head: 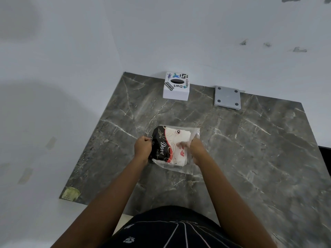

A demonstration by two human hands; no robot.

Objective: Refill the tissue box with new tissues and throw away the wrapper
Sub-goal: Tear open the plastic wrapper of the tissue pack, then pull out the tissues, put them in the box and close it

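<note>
Two hands work on one tissue pack (170, 146) that lies in the middle of the dark marble desk (250, 140), directly in front of the person. The left hand (143, 147) is closed into a fist on the pack's black left end, its grip clamped on the wrapper there. The right hand (196, 147) is at the opposite, clear-plastic end; its fingers appear to reach into or pinch the loose wrapper (194, 134) beside the white tissues, a narrow grip, though exactly what it pinches is hard to make out.

The pack's long axis runs away from the person, tilted slightly, so the two hands flank it across its short width. Both forearms reach forward from the body and converge on it, wrists bent downward, each hand equally close.

The tissue box (176, 86) stands at the far edge of the desk against the wall, well apart from the pack and straight ahead of it, its oval slot facing up and dark. A grey plate (227, 97) lies to its right. Judging from this, the pack is being opened, and the tissues must then travel forward to the box.
</note>
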